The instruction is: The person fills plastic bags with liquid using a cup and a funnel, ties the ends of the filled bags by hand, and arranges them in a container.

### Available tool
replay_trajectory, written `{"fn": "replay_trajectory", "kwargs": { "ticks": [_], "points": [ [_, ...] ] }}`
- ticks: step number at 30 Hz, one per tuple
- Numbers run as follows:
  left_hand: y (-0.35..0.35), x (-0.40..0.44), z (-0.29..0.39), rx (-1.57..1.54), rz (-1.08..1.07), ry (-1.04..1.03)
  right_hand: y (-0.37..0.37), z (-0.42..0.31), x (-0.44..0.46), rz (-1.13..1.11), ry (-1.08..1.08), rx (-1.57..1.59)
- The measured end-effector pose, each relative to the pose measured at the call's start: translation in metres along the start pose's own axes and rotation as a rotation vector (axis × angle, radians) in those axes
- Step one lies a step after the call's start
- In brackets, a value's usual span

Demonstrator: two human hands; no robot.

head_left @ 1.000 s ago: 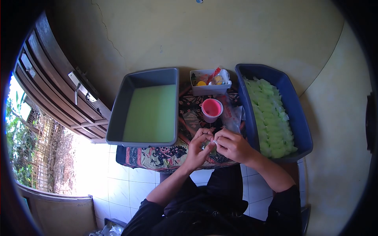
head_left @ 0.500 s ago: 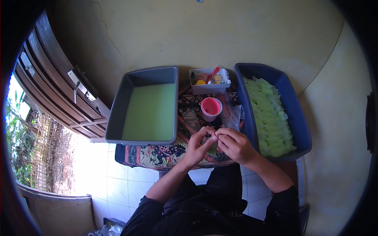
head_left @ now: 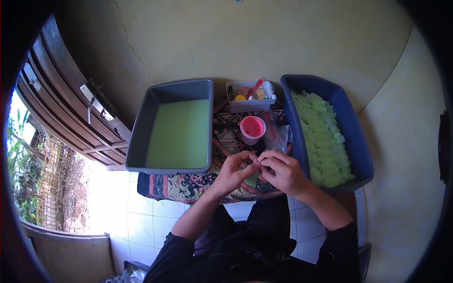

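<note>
My left hand (head_left: 234,171) and my right hand (head_left: 284,173) meet over the front edge of the table, fingertips pinched together. Between them hangs a small plastic bag of green liquid (head_left: 252,180), its top closed in the fingers of both hands and mostly hidden by them. Just beyond my hands stands a pink cup (head_left: 253,128) with a pale outside. To the left is a grey tub (head_left: 211,127) holding green liquid. A dark blue-grey tub (head_left: 357,141) on the right holds rows of filled green bags (head_left: 325,137).
A small white box (head_left: 252,105) with a yellow lid and wrappers sits at the back against the wall. Clear plastic bags (head_left: 276,137) lie beside the cup on the patterned cloth (head_left: 188,186). An open wooden door (head_left: 71,99) stands at the left.
My fingers have shifted slightly at the top of the bag, and more of its green body shows below them. The tubs, cup and box stay in place.
</note>
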State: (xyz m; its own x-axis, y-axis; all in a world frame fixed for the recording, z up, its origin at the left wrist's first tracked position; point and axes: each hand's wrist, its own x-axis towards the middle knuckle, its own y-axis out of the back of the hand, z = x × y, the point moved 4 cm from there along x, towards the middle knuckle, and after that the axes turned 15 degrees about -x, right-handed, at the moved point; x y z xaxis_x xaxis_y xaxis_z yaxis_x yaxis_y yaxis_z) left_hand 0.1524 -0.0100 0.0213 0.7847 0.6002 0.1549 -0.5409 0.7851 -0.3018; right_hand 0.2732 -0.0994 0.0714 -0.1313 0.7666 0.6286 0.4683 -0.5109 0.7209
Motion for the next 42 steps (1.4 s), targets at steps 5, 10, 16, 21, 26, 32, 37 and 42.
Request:
{"fn": "replay_trajectory", "kwargs": {
  "ticks": [5, 10, 16, 21, 26, 32, 37, 42],
  "points": [
    [0.000, -0.003, 0.001, -0.089, 0.000, 0.068, 0.000, 0.007, 0.002, -0.053, -0.183, 0.263],
    [0.002, -0.002, -0.001, -0.138, -0.008, 0.005, -0.011, 0.022, -0.009, -0.123, -0.590, 0.727],
    [0.004, -0.002, 0.002, -0.082, 0.026, 0.012, -0.017, 0.023, -0.014, -0.157, -0.543, 0.675],
    [0.001, -0.002, -0.004, 0.011, 0.072, -0.072, -0.021, 0.022, -0.015, -0.129, -0.477, 0.542],
    [0.000, -0.005, -0.001, 0.527, 0.206, -0.364, -0.022, 0.012, -0.013, -0.081, -0.413, 0.390],
    [0.010, -0.010, -0.018, 0.162, 0.232, -0.306, -0.020, 0.005, -0.011, -0.009, -0.390, 0.437],
    [0.009, -0.015, -0.013, 0.189, 0.170, -0.309, -0.027, 0.010, -0.014, -0.133, -0.630, 0.720],
    [0.010, -0.018, -0.010, 0.237, 0.159, -0.329, -0.025, 0.008, -0.009, -0.157, -0.595, 0.661]
  ]
}}
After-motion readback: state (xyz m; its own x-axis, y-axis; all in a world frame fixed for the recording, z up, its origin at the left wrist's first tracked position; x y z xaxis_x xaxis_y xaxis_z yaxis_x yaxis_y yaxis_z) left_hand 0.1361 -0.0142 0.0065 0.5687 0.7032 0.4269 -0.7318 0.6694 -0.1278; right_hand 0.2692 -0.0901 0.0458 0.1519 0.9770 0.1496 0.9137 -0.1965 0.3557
